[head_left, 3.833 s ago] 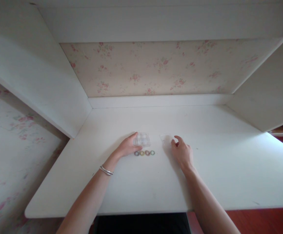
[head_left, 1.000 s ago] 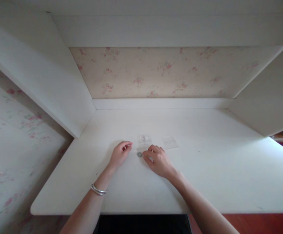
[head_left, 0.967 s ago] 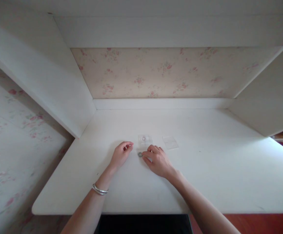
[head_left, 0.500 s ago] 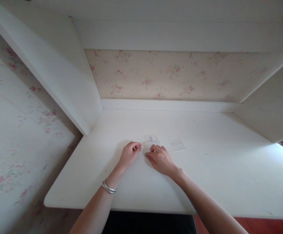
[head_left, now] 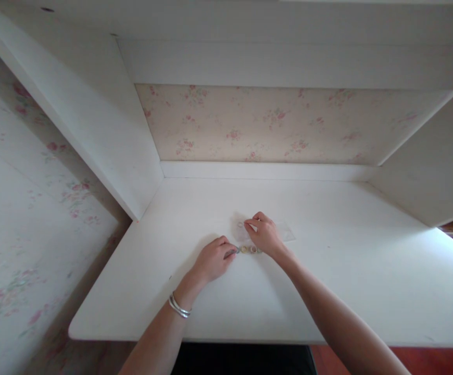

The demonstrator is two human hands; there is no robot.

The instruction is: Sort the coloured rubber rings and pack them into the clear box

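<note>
My left hand (head_left: 215, 259) rests on the desk with its fingers closed on the left end of a short strand of small coloured pieces (head_left: 244, 249). Yellow, pink and greenish round parts show along it, lying flat to the right of the fingertips. My right hand (head_left: 264, 235) is just above and right of the strand, thumb and forefinger pinched together. Touching or right beside those fingertips is a small ring-shaped piece (head_left: 240, 225) on a clear plastic bag (head_left: 236, 232). Whether the pinch holds anything is too small to tell. Two silver bangles (head_left: 179, 307) circle my left wrist.
Partly behind my right hand lies another clear plastic piece (head_left: 289, 232). The white desk (head_left: 351, 281) has side panels (head_left: 133, 156) at left and right, an overhanging shelf (head_left: 250, 57) and a flowered back wall (head_left: 234, 122). A dark seat (head_left: 246, 358) shows below its front edge.
My right hand has moved up and slightly right to the small ring on the bag. My left hand has shifted right and down to the strand's end. The coloured strand is now visible.
</note>
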